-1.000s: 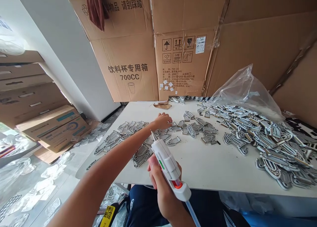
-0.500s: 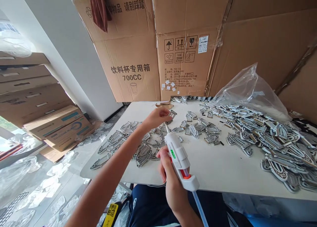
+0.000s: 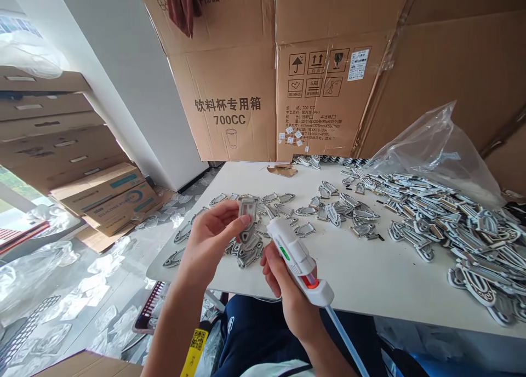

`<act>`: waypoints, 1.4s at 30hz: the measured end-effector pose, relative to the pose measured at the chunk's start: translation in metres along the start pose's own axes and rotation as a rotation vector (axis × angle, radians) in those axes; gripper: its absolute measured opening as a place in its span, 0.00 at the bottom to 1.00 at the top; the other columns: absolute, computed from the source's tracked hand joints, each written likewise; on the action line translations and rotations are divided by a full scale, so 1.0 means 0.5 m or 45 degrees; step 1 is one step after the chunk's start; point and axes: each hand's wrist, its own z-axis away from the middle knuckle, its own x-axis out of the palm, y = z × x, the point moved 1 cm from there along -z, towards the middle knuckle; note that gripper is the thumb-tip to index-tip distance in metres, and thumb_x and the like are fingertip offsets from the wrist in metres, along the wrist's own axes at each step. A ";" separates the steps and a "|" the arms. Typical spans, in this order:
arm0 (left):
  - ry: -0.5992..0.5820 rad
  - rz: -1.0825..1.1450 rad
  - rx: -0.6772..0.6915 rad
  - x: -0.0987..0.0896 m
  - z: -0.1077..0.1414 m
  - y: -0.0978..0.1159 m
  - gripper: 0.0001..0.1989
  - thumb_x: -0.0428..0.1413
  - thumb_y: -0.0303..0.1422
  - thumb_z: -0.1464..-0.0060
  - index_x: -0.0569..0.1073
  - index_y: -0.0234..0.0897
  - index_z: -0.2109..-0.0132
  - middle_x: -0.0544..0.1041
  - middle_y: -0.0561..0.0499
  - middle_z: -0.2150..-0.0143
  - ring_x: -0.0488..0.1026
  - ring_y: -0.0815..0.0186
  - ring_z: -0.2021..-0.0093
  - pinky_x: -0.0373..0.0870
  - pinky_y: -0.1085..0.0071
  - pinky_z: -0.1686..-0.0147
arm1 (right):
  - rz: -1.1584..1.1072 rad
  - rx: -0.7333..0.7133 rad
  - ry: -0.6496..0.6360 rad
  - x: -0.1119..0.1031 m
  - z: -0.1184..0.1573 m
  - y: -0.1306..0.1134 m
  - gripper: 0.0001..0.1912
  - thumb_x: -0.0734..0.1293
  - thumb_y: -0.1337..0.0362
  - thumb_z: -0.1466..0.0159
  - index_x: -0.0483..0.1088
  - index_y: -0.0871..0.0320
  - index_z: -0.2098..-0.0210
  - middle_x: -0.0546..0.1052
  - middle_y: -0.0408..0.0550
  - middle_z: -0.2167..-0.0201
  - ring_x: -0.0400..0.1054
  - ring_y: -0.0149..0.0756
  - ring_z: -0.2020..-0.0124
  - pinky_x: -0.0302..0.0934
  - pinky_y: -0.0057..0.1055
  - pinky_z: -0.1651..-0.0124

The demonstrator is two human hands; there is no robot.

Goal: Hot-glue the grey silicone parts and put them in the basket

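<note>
Pinching on the left, the left grip [image 3: 207, 240] has a grey frame-shaped piece [image 3: 248, 200] between thumb and fingers, held up in front of a cluster of similar pieces [image 3: 249, 253] on the bench [image 3: 361, 273]! Next along, the right grip [image 3: 293, 297] is wrapped around a white glue gun [image 3: 296, 248], front end near that piece. Further right lie scattered pieces [image 3: 332, 215] (a small dark stick [image 3: 380, 237] beside them), then a big heap [image 3: 447, 218] before a clear plastic bag [image 3: 435, 147].
</note>
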 end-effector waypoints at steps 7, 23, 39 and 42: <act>0.011 -0.055 0.060 -0.019 0.025 0.026 0.14 0.76 0.43 0.40 0.89 0.40 0.53 0.89 0.45 0.56 0.84 0.59 0.59 0.80 0.69 0.63 | 0.166 -0.024 -0.136 0.021 0.009 -0.022 0.26 0.75 0.43 0.25 0.74 0.55 0.70 0.74 0.45 0.74 0.68 0.35 0.71 0.59 0.29 0.73; -0.043 0.008 0.072 -0.007 0.042 0.048 0.09 0.76 0.38 0.41 0.88 0.41 0.57 0.86 0.48 0.61 0.81 0.62 0.62 0.82 0.70 0.61 | 0.260 -0.095 -0.124 0.014 0.015 -0.025 0.25 0.74 0.44 0.24 0.73 0.55 0.70 0.70 0.41 0.76 0.56 0.30 0.78 0.50 0.28 0.78; -0.049 0.018 0.078 0.007 0.046 0.046 0.09 0.75 0.39 0.40 0.88 0.40 0.57 0.86 0.48 0.61 0.81 0.63 0.62 0.81 0.70 0.61 | 0.274 -0.112 -0.046 0.010 0.025 -0.027 0.28 0.74 0.44 0.24 0.69 0.54 0.75 0.69 0.42 0.78 0.61 0.33 0.76 0.54 0.30 0.76; -0.047 0.015 0.090 0.008 0.046 0.046 0.09 0.75 0.39 0.40 0.88 0.40 0.57 0.86 0.48 0.61 0.81 0.62 0.62 0.82 0.69 0.61 | 0.264 -0.116 -0.030 0.015 0.027 -0.029 0.28 0.75 0.44 0.25 0.69 0.53 0.75 0.69 0.41 0.79 0.60 0.33 0.77 0.54 0.31 0.76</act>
